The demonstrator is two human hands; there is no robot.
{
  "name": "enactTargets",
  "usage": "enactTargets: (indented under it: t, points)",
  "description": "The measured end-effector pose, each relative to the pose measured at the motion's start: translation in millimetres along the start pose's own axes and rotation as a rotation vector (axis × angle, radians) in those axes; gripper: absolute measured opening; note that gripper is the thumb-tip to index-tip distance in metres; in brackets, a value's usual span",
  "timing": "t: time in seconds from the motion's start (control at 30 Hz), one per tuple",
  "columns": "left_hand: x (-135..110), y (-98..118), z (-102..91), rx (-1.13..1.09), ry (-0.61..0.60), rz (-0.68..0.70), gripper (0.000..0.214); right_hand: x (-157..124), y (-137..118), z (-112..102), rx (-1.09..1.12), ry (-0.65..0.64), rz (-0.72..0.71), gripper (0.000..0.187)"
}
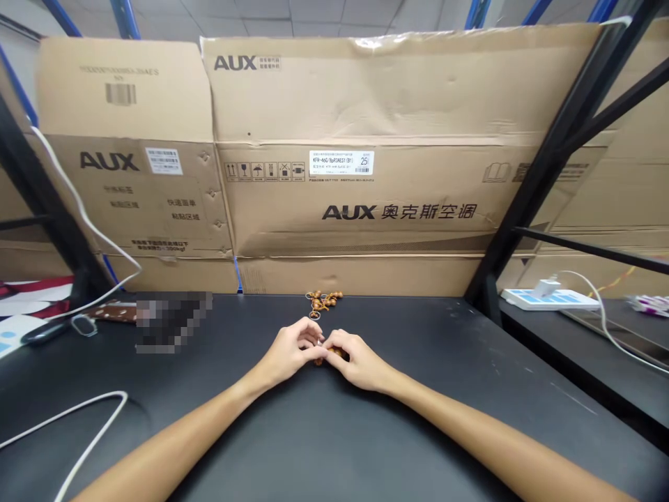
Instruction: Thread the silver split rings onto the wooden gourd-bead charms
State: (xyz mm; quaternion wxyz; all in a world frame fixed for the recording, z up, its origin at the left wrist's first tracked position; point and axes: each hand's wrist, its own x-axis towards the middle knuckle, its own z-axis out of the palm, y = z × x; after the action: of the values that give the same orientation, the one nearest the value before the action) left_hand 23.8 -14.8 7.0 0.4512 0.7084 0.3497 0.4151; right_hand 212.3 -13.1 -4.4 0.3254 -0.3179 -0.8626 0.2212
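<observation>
In the middle of the table, my left hand [293,350] and my right hand [355,357] meet with their fingertips pinched together. Between them is a keychain with brown, wooden-looking pieces [337,352], partly covered by my right fingers. A small shiny metal part [319,342] shows at the fingertips; its exact shape is too small to make out. Just beyond my hands, a small pile of similar keychains [325,301] with metal rings lies on the black tabletop [293,432].
Large cardboard boxes [408,97] stand along the back edge. A black metal frame post [543,160] rises at right, near a white power strip [548,300]. At left lie a white cable [97,397], a brown strip [112,312] and a blurred-out dark item [175,321].
</observation>
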Motion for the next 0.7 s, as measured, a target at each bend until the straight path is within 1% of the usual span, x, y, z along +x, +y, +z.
enactTargets:
  t: [0.13, 0.27, 0.37, 0.5, 0.53, 0.7]
  points:
    - [-0.3, 4.6, -0.8, 0.118, -0.029, 0.021, 0.022, 0.0, 1.5, -2.3, 0.056, -0.05, 0.027, 0.024]
    - [-2.2, 7.9, -1.1, 0.2, -0.038, 0.028, 0.024, 1.0, 0.9, -5.5, 0.202, -0.087, 0.082, 0.026]
    - [-2.2, 4.7, -1.2, 0.191, -0.068, 0.042, 0.028, 2.6, 1.7, -6.1, 0.273, -0.086, 0.121, 0.027]
    - [-0.7, -2.1, -1.3, 0.116, -0.102, 0.043, 0.045, 4.5, 6.4, -5.7, 0.34, -0.064, 0.147, 0.028]
    - [-0.4, -3.2, -1.3, 0.114, -0.102, 0.045, 0.047, 4.8, 7.7, -5.7, 0.354, -0.063, 0.15, 0.028]
    - [-0.8, -1.8, -0.7, 0.188, -0.075, 0.045, 0.03, 4.8, 10.9, -5.6, 0.392, -0.07, 0.164, 0.029]
